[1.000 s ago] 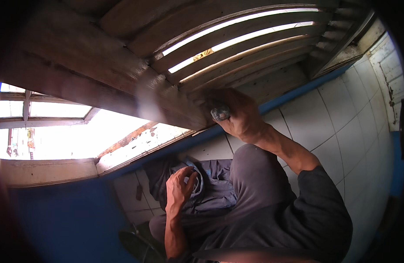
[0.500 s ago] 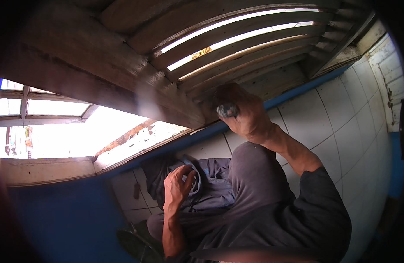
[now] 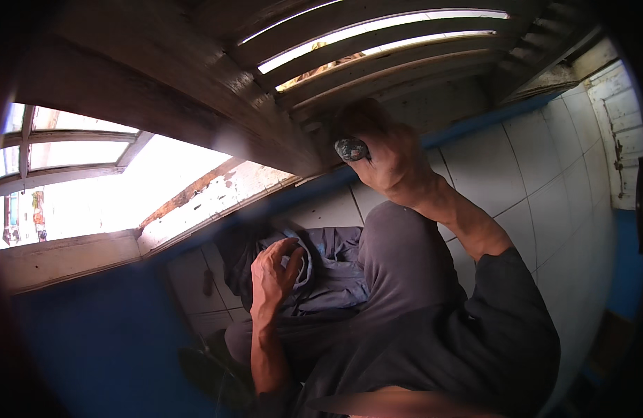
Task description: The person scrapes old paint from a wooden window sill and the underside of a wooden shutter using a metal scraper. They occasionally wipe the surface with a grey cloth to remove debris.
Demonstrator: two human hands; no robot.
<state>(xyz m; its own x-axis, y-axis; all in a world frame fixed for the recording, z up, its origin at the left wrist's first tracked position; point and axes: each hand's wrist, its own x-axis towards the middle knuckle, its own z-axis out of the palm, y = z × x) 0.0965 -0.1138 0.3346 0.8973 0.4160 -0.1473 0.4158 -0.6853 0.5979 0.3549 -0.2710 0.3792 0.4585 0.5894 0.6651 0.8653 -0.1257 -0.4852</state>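
1. A slatted wooden panel (image 3: 391,64) spans the top of my head-camera view, daylight piercing its gaps.
2. Pale floor tiles (image 3: 502,174) stretch out at right.
3. Crumpled dark cloth (image 3: 339,292) lies beside a bent knee (image 3: 412,244).
4. My right hand (image 3: 398,160) closes tightly below the slats.
5. My left hand (image 3: 272,275) curls half-open above the cloth; I cannot tell whether it holds anything.
6. A tool's rounded, speckled end (image 3: 351,149) juts from my right fist.
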